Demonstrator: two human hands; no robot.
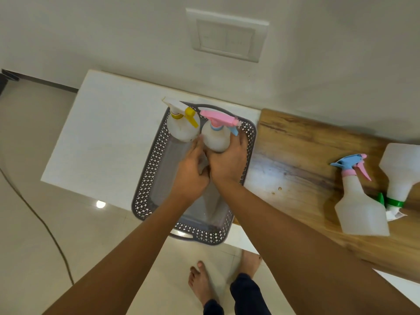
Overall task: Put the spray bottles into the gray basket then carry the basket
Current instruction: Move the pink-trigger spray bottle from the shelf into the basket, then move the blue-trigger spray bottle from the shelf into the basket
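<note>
Both my hands are down inside the gray basket [248,142] on the white table [109,137], seating a bottle at its far end. My right hand [227,163] is wrapped around the pink-top bottle [216,137], which stands upright in the far right corner of the basket. My left hand [192,173] presses in from the left, fingers curled against the same bottle's lower side; whether it truly grips or only steadies I cannot tell. Just left of it, touching or nearly so, the yellow-top bottle [183,128] stands upright in the far left corner.

Two bottles are in; by my reading two remain. The blue-top bottle [361,208] and the green-collar bottle [400,176] lie on the wooden counter [295,155], well to the right of the basket and side by side. The blue-top one lies with its long axis running near to far, its sprayer at the far end. The green-collar one points the other way, its neck toward me.

Both lie to the right of my hands, so the right hand is the nearer one for the next reach. The near half of the basket is free to take them.
</note>
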